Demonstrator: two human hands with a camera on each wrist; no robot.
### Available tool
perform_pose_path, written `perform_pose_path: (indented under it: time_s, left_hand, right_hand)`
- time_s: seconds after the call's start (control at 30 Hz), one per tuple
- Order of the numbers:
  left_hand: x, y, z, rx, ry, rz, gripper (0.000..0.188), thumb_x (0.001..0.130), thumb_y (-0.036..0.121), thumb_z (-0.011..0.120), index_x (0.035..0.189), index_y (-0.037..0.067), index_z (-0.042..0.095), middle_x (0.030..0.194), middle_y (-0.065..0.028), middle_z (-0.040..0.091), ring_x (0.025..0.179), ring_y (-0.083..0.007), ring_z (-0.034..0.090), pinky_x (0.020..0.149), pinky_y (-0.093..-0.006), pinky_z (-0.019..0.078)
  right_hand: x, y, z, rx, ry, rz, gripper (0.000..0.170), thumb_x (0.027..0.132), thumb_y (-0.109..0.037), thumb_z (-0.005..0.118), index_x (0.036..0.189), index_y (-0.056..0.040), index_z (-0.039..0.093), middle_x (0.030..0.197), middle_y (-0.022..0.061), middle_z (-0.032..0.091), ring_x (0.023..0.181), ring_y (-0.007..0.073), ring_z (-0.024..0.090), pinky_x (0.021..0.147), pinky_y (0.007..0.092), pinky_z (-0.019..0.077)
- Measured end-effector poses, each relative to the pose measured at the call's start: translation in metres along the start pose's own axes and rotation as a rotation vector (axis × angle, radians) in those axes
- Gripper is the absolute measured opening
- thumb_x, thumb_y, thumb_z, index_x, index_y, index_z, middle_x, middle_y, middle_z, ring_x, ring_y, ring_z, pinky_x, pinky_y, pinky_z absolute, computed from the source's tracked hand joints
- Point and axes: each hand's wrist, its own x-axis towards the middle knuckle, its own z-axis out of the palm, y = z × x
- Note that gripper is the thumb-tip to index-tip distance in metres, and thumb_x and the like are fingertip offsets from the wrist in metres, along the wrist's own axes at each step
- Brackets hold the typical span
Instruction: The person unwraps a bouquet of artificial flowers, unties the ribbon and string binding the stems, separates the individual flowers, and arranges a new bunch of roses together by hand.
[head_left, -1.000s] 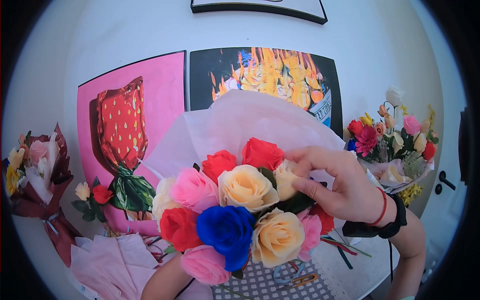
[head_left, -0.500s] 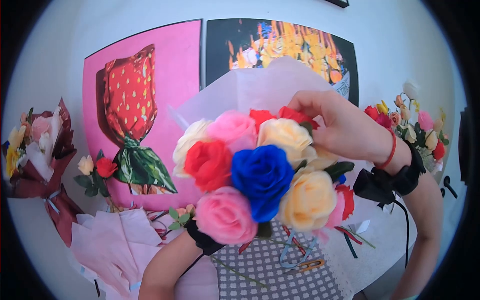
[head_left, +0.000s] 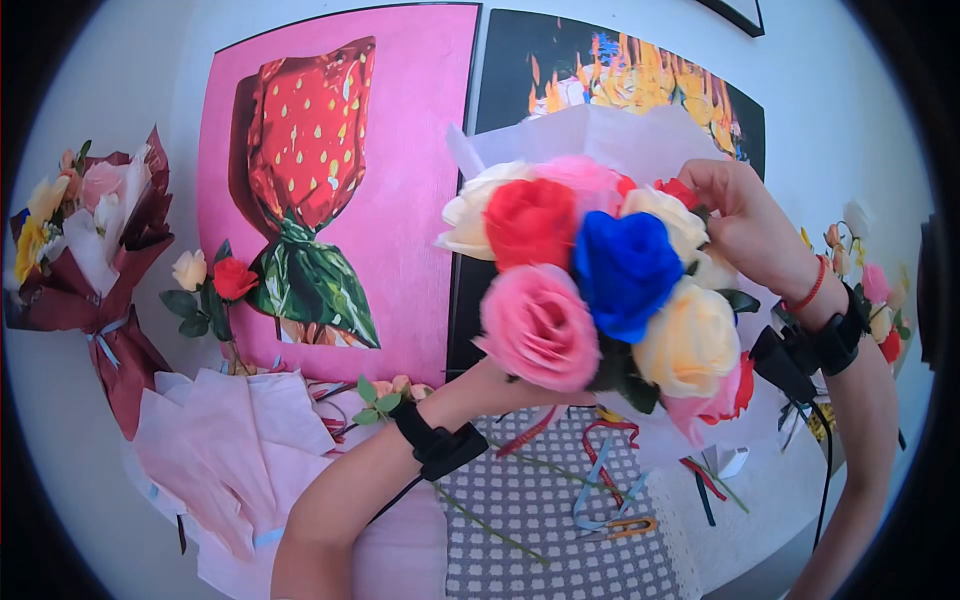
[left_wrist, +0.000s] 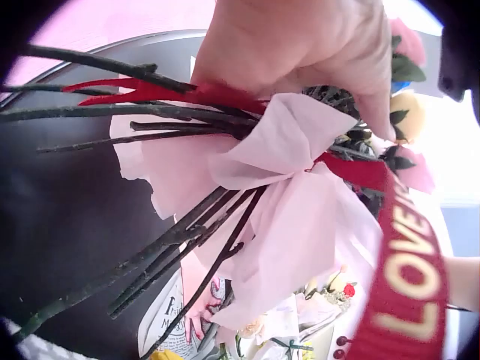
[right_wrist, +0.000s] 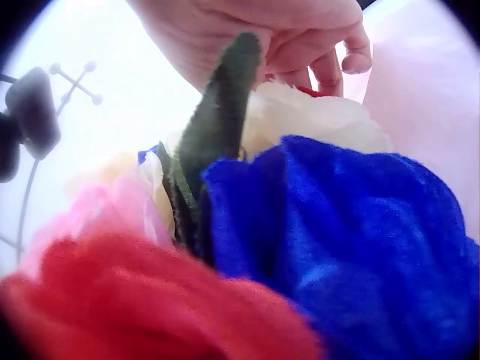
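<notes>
A pink painting (head_left: 330, 180) (red-centred) sits beside a dark painting (head_left: 635, 75).

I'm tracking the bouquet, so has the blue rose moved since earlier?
Yes. In the head view, the blue rose has moved up and right against the pink painting.

Our left arm (head_left: 345, 500) slants up from low on the left side of the blue rose (head_left: 622, 280). We hold the stems (left_wrist: 180, 114) with our left hand (left_wrist: 292, 45), down under the blue rose, and most of its fingers are hidden. Our right arm (head_left: 864, 430) goes up on the right side of the blue rose. Our right hand (head_left: 745, 220) is above and right of it, with bent fingers around a red rose (head_left: 677, 192).
</notes>
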Motion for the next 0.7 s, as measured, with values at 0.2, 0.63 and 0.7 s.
perform_pose_path:
  time_s: [0.2, 0.63, 0.7]
  left_hand:
    - [-0.004, 0.007, 0.001, 0.256, 0.078, 0.090, 0.041, 0.073, 0.007, 0.065, 0.111, 0.004, 0.051, 0.115, -0.0111, 0.051, 0.106, -0.0249, 0.048, 0.094, -0.0332, 0.0372]
    - [-0.004, -0.014, 0.001, 0.085, -0.038, 0.007, 0.055, 0.086, 0.011, 0.056, 0.132, 0.003, 0.027, 0.131, -0.0088, 0.039, 0.119, -0.0172, 0.038, 0.100, -0.0308, 0.0305]
    - [-0.007, -0.004, 0.002, -0.142, -0.046, -0.186, 0.056, 0.085, 0.013, 0.057, 0.132, 0.003, 0.028, 0.129, -0.0087, 0.040, 0.118, -0.0173, 0.040, 0.100, -0.0302, 0.0313]
  right_hand:
    - [0.000, -0.002, -0.005, -0.030, 0.020, -0.066, 0.026, 0.063, 0.018, 0.042, 0.078, 0.0014, 0.056, 0.074, 0.0010, 0.059, 0.070, 0.0042, 0.051, 0.061, 0.0179, 0.0405]
    - [-0.002, -0.009, -0.006, -0.107, -0.088, -0.026, 0.021, 0.062, 0.017, 0.039, 0.071, -0.0003, 0.047, 0.067, -0.0019, 0.050, 0.064, 0.0024, 0.045, 0.053, 0.0185, 0.0352]
    - [-0.002, -0.013, -0.004, -0.166, -0.093, -0.117, 0.022, 0.061, 0.017, 0.038, 0.071, -0.0003, 0.046, 0.066, -0.0018, 0.050, 0.064, 0.0024, 0.046, 0.053, 0.0184, 0.0353]
